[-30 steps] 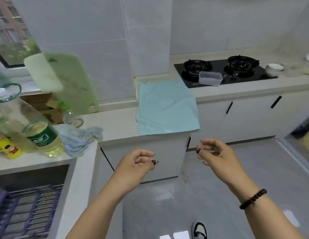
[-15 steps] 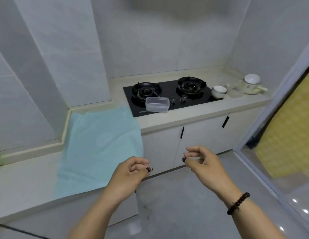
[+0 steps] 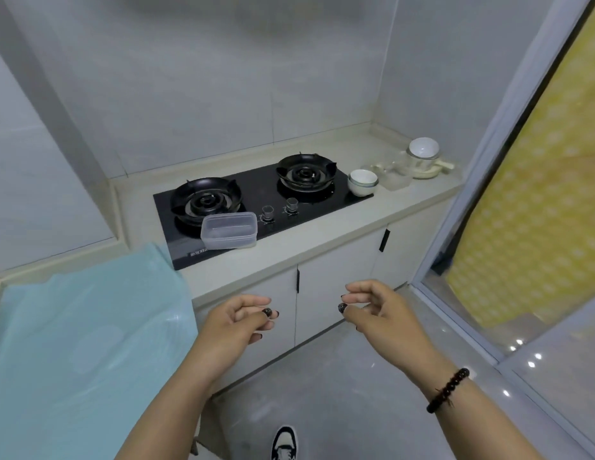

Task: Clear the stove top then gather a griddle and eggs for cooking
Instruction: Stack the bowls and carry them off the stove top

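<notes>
1. The left hand (image 3: 234, 322) hangs in front of the white cabinet doors (image 3: 336, 293), fingers loosely curled, holding nothing.
2. The right hand (image 3: 380, 310) hovers beside it, fingers likewise slack and bent, thumb near the fingertips, nothing in it; a dark beaded bracelet (image 3: 447, 390) circles that wrist.
3. The black glass two-burner stove top (image 3: 322, 199) lies beyond both hands, well apart from them.
4. A clear rectangular plastic container (image 3: 229, 230) sits on its front left part, just before the left burner.
5. A small stack of white bowls (image 3: 362, 181) rests at the stove's right edge, possibly overlapping the glass.
6. A pale blue cloth (image 3: 87, 343) drapes the beige countertop (image 3: 309, 240) at left; grey tiles line the walls.
</notes>
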